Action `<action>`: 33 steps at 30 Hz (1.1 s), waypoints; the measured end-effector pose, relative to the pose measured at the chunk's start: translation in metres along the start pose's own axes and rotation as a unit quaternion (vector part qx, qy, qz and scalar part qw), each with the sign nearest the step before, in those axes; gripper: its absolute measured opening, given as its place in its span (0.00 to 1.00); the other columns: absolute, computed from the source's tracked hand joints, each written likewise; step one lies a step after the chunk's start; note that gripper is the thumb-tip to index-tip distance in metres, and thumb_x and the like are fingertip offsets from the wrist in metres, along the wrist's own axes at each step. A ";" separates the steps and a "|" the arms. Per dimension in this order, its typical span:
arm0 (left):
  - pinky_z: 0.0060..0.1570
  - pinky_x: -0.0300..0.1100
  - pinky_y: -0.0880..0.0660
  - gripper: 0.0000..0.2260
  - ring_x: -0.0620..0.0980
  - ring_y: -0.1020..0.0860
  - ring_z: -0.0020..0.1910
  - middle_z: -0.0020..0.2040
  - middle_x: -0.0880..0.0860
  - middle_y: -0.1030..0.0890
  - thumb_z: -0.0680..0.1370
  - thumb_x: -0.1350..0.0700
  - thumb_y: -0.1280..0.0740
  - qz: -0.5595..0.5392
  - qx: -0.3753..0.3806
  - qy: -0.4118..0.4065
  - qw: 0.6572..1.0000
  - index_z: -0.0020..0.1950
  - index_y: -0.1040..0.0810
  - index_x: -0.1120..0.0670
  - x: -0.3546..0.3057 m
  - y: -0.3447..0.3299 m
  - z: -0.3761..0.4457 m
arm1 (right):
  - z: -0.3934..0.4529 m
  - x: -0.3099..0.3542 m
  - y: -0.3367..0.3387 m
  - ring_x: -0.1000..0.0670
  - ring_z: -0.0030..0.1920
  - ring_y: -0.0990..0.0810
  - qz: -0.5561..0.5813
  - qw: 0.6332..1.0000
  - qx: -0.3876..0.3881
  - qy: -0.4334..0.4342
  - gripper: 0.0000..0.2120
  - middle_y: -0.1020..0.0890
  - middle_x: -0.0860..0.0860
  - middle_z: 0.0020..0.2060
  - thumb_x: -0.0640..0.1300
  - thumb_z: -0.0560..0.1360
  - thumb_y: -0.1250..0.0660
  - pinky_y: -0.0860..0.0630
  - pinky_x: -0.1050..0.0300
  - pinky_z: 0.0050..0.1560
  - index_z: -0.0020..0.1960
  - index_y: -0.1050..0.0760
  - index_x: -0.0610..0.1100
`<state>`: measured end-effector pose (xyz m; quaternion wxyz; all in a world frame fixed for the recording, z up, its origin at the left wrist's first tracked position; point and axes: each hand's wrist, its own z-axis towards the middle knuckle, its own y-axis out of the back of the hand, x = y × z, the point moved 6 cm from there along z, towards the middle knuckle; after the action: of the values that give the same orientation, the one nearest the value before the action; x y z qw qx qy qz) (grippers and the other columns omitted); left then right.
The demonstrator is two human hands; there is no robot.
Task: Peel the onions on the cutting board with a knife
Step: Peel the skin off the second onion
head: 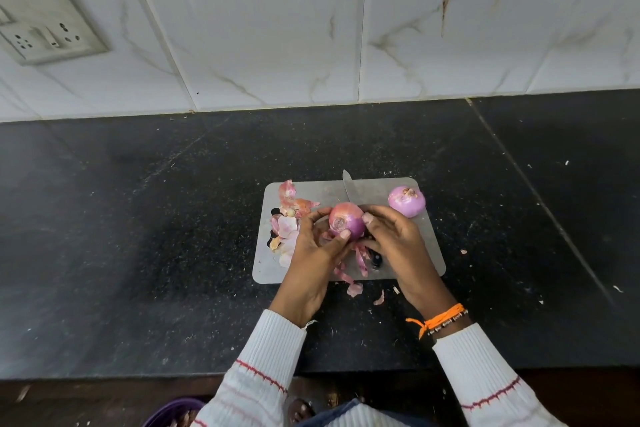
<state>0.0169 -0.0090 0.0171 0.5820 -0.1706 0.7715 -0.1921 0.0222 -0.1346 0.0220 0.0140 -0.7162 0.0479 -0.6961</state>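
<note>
A half-peeled red onion (pixel 347 220) is gripped by the left hand (pixel 313 255) above a grey cutting board (pixel 429 246); the right hand (pixel 398 246) clasps a steel knife (pixel 350 189). Around lie a black speckled stone counter (pixel 138 236) and white marbled wall tiles (pixel 259 45).

The person wears a white ribbed knit top with long sleeves. The left sleeve (pixel 266 357) carries a thin red zigzag stripe across the forearm, with fainter pink bands below it, and a loose thread hangs at its cuff. The right sleeve (pixel 485 381) bears the same red zigzag line. Above the right cuff sits an orange thread bracelet (pixel 440 317) with a knotted tail, beside a dark beaded band (pixel 448 325). Blue fabric shows at the bottom edge.
</note>
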 end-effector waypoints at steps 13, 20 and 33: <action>0.50 0.35 0.23 0.09 0.45 0.20 0.50 0.50 0.48 0.18 0.74 0.60 0.30 0.332 -0.075 -0.120 0.933 0.53 0.21 0.52 -0.014 0.012 0.001 | -0.004 -0.006 0.001 0.46 0.51 0.17 0.084 0.995 0.019 -0.045 0.15 0.18 0.47 0.51 0.30 0.73 0.34 0.19 0.54 0.45 0.56 0.24 0.45; 0.48 0.30 0.24 0.11 0.41 0.20 0.46 0.48 0.50 0.17 0.71 0.63 0.28 0.464 -0.041 -0.316 0.827 0.52 0.18 0.56 -0.037 -0.006 -0.011 | -0.004 0.003 0.005 0.57 0.54 0.21 -0.079 0.996 -0.001 0.036 0.17 0.19 0.51 0.52 0.35 0.68 0.27 0.23 0.62 0.53 0.53 0.23 0.50; 0.43 0.38 0.21 0.06 0.44 0.20 0.39 0.41 0.52 0.16 0.70 0.64 0.27 0.501 -0.030 -0.347 0.792 0.46 0.16 0.59 -0.040 -0.005 -0.011 | -0.004 0.005 0.005 0.57 0.54 0.22 -0.130 0.989 0.008 0.066 0.19 0.20 0.52 0.52 0.35 0.67 0.27 0.24 0.66 0.52 0.52 0.24 0.54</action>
<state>0.0175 0.0071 0.0554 0.8197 0.1677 0.5006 0.2220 0.0177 -0.1398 0.0270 -0.0737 -0.6690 -0.0502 -0.7379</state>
